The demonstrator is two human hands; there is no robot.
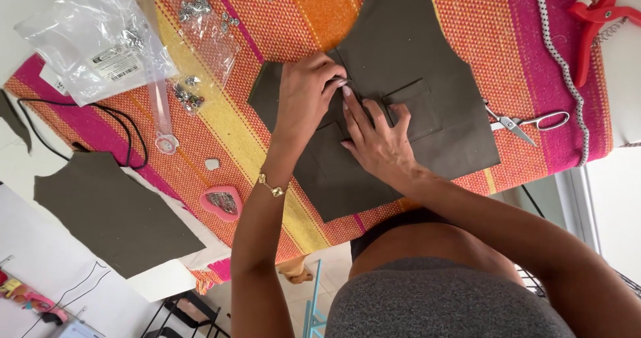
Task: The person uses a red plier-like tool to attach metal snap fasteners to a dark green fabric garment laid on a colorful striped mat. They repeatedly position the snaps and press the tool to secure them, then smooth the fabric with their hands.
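At the centre of the frame both hands meet on an olive-green fabric piece [407, 64] cut like a vest front with two patch pockets. The left hand [304, 101] curls closed, its fingertips pinching something small at the cloth, too small to make out, while the right hand [377, 138] lies open and flat with fingers spread, seemingly to pin the cloth smooth beside the pinch. The fabric rests on a striped orange, pink and yellow woven cloth [507, 38] covering the tabletop. Just right of the fabric lie small scissors [527, 122], within easy reach; a red plier-like tool [597, 18] sits at the upper right. Toward the upper left are clear plastic bags [100, 44] of small metal snaps, and a pink pin holder [222, 202] lies left of centre. A second olive fabric piece [110, 211] waits at the lower left.
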